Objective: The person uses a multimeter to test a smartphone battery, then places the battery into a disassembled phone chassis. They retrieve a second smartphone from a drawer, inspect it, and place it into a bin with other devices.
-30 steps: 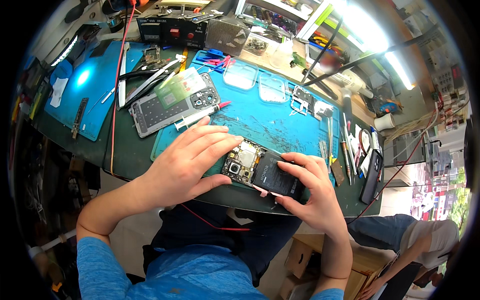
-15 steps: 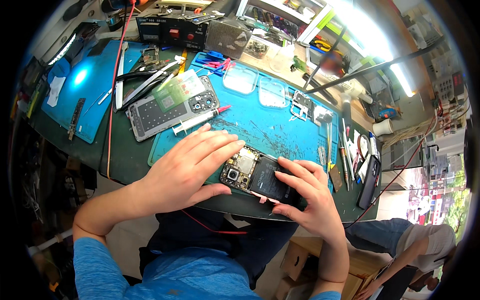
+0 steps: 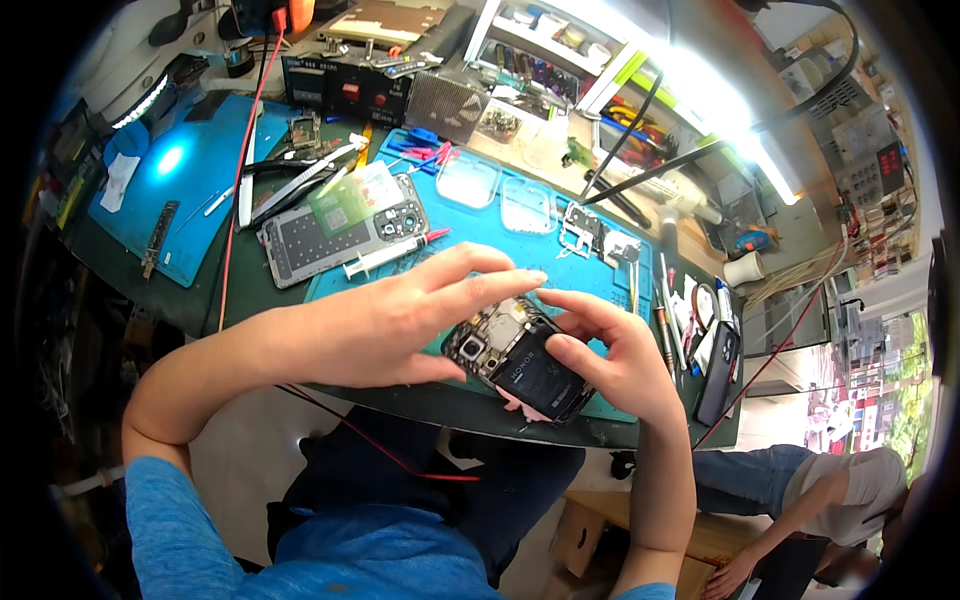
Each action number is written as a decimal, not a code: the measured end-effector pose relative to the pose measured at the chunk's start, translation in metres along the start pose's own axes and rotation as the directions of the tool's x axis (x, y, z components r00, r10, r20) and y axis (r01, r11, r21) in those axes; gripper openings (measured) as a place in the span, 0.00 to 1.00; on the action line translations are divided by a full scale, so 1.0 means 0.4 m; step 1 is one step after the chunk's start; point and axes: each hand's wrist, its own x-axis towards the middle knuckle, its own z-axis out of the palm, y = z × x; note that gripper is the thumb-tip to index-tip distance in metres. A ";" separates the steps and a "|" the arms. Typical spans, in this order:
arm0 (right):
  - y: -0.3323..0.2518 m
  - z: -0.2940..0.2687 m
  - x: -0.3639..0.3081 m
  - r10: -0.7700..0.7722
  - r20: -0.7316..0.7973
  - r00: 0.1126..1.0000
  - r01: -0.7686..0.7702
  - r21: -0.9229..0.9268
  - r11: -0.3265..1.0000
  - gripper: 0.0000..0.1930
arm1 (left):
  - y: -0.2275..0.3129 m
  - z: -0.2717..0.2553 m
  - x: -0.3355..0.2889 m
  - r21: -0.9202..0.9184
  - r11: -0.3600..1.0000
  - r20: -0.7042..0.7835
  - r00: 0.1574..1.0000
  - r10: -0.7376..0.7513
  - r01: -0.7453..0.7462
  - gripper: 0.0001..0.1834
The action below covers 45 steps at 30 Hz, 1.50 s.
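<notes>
An opened phone (image 3: 499,327) lies at the near edge of the blue mat, its back cover off. Camera modules, boards and a black battery (image 3: 535,372) are exposed. My right hand (image 3: 620,355) grips the phone at its right side, thumb pressed on the battery and fingers curled at the far edge. Over the camera end, my left hand (image 3: 420,310) reaches with fingers stretched out and thumb apart at the left corner; whether it touches the phone I cannot tell. A pink strip (image 3: 522,405) sticks out along the near edge.
A detached phone back (image 3: 330,240) lies at left with a syringe (image 3: 395,255) beside it. Clear plastic trays (image 3: 468,182) and metal parts (image 3: 590,232) stand farther back. Tools and a dark phone (image 3: 718,375) lie at right. Another person (image 3: 830,490) bends at the lower right.
My right thumb has moved from the phone's near edge onto the battery, its fingers to the far edge. The phone has turned slightly. My left hand's fingers reach farther right.
</notes>
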 end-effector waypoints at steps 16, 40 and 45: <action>0.038 0.063 0.128 -0.056 -0.355 0.933 0.249 0.527 0.813 0.12 | -0.093 0.038 0.066 -0.812 0.582 -0.244 0.879 -0.410 0.047 0.25; 0.027 0.063 0.129 -0.088 -0.447 0.890 0.274 0.370 0.888 0.12 | -0.063 0.042 0.067 -0.794 0.607 -0.266 0.874 -0.406 0.040 0.25; 0.023 0.067 0.129 -0.075 -0.460 0.885 0.281 0.398 0.873 0.12 | -0.061 0.042 0.066 -0.786 0.616 -0.255 0.879 -0.403 0.054 0.26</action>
